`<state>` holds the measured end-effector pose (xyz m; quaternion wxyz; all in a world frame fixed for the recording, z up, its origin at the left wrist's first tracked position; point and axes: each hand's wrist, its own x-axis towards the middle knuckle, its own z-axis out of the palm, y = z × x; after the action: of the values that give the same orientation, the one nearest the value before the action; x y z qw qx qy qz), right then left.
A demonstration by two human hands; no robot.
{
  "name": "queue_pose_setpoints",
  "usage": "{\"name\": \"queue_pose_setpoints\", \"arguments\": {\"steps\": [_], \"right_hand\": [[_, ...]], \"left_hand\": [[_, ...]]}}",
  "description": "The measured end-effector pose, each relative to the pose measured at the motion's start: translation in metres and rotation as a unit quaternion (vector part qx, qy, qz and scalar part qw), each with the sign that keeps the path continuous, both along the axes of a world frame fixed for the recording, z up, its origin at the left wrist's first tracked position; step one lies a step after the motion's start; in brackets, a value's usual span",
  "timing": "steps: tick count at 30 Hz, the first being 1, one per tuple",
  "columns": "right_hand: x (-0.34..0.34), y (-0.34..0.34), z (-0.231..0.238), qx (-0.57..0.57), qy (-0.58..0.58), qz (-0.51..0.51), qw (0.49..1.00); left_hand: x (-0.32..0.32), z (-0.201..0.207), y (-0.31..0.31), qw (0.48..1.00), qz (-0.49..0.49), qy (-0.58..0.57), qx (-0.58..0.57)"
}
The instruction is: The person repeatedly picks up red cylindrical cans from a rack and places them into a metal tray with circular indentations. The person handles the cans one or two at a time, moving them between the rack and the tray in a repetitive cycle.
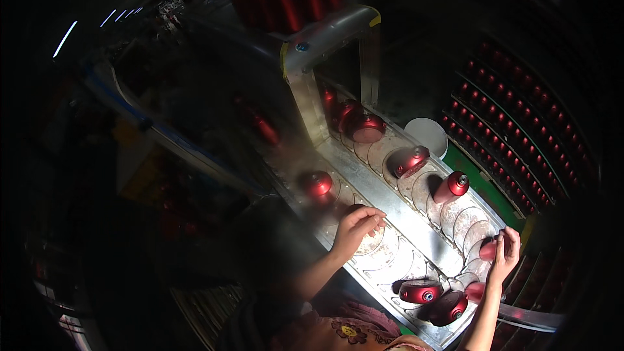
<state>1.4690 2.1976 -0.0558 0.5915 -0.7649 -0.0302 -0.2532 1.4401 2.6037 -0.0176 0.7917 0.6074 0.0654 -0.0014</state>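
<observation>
Over the left lane of a looped plate conveyor (396, 261), my left hand (359, 226) has its fingers curled together. A dark red edge shows just behind its knuckles; the hand hides whatever is in its grasp. At the right bend, my right hand (506, 255) closes around a red metal bottle (487, 250), partly covered by the fingers. Another red bottle (474, 292) lies beside my right forearm. Two more, a tilted bottle (421, 292) and a darker bottle (448, 309), lie at the near end, between my arms.
Along the right lane are an upright bottle (452, 186), a leaning bottle (411, 161) and others near a metal arch (302, 91). One bottle (318, 184) stands on the left lane. A white bucket (426, 136) and racks of red bottles (513, 123) are beyond.
</observation>
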Motion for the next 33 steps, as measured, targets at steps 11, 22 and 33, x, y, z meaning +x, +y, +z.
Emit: {"name": "queue_pose_setpoints", "arguments": {"steps": [11,22,33], "right_hand": [[-0.437,-0.239,-0.021,0.118,0.095,-0.357,0.922],[-0.692,-0.336,-0.006,0.280,-0.011,-0.540,0.793],[-0.744,-0.526,0.050,0.086,0.077,-0.649,0.752]], "left_hand": [[-0.158,0.013,-0.345,0.926,-0.373,0.008,-0.054],[-0.327,0.014,-0.649,0.743,-0.651,0.052,0.143],[-0.338,-0.011,-1.007,0.737,-0.653,-0.154,0.077]]}}
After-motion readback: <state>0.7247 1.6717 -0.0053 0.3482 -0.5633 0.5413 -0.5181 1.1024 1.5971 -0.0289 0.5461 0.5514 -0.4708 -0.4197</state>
